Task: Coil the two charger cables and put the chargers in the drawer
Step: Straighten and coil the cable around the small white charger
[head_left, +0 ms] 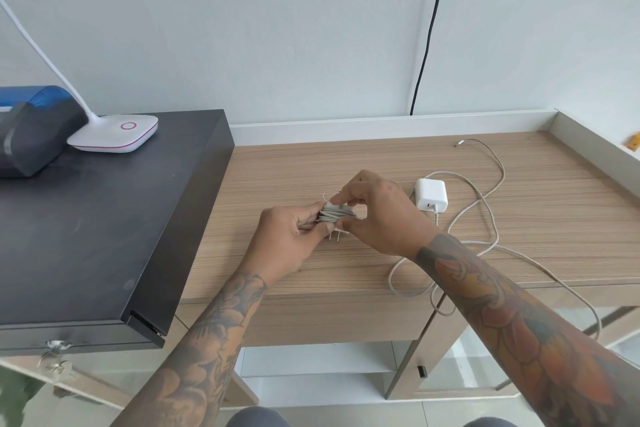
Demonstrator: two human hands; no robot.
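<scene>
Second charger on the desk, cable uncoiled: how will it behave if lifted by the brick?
The white brick looks rigid, probably easy to grip. Its loose cable lies in slack loops, so likely floppy, trailing and dragging across the wooden desk.

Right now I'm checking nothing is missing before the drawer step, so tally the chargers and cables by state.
Grey cable wound into a bundle around a charger, held between left hand and right hand: 1
White square charger lying on the wooden desk: 1
Loose pale cable, uncoiled: 1
Total: 3

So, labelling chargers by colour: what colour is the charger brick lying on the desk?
White charger brick, clearest in the head view.
</scene>
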